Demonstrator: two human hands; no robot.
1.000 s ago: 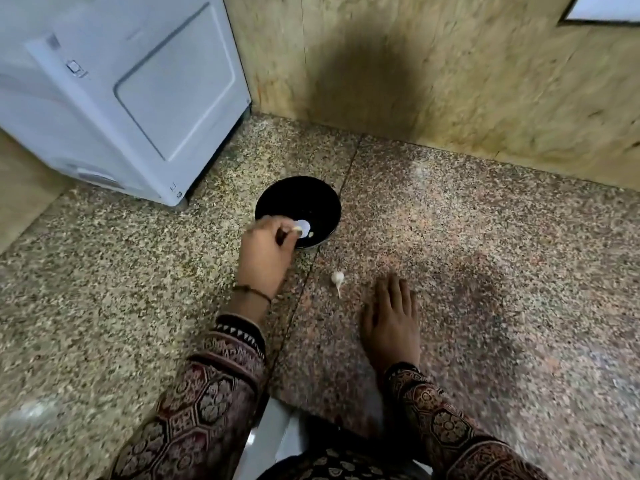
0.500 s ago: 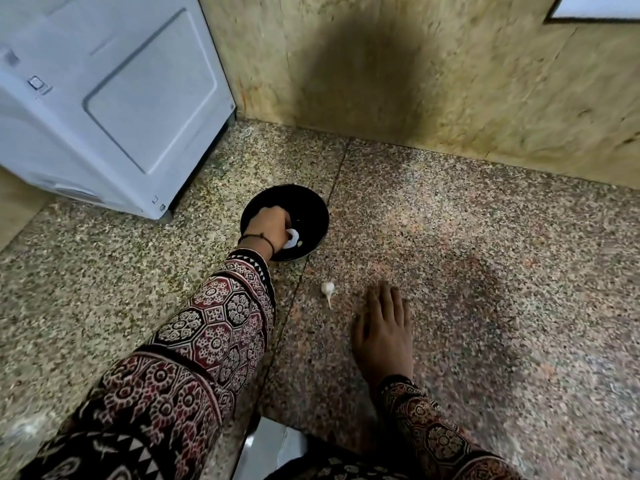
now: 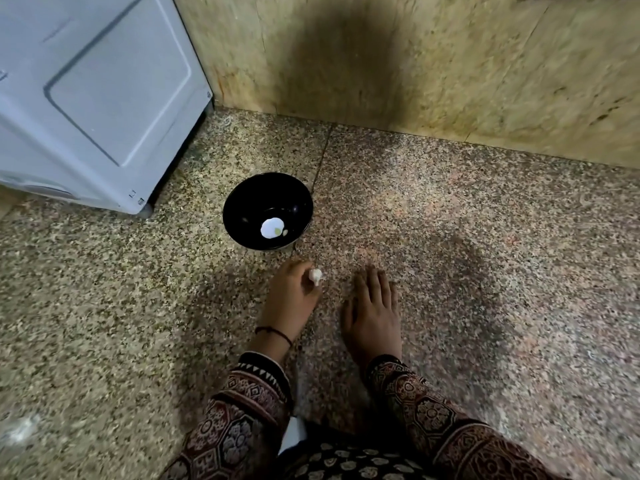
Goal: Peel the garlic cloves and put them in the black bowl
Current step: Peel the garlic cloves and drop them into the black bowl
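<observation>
Upper left of the frame, a white appliance [image 3: 97, 98] stands on the speckled floor [image 3: 485, 271]. Just right of its corner sits the black bowl [image 3: 242, 202], upright, and at its bottom lies a small pale clove [image 3: 285, 232] beside a bright white patch. Below the bowl, centre frame, the left hand [image 3: 292, 296] has its grip closed on the garlic [image 3: 316, 276], fingers curled round it, low at the floor, near the bowl but apart from it. Just right, the right hand [image 3: 374, 313] lies flat on the floor, fingers straight, grip open, holding nothing.
</observation>
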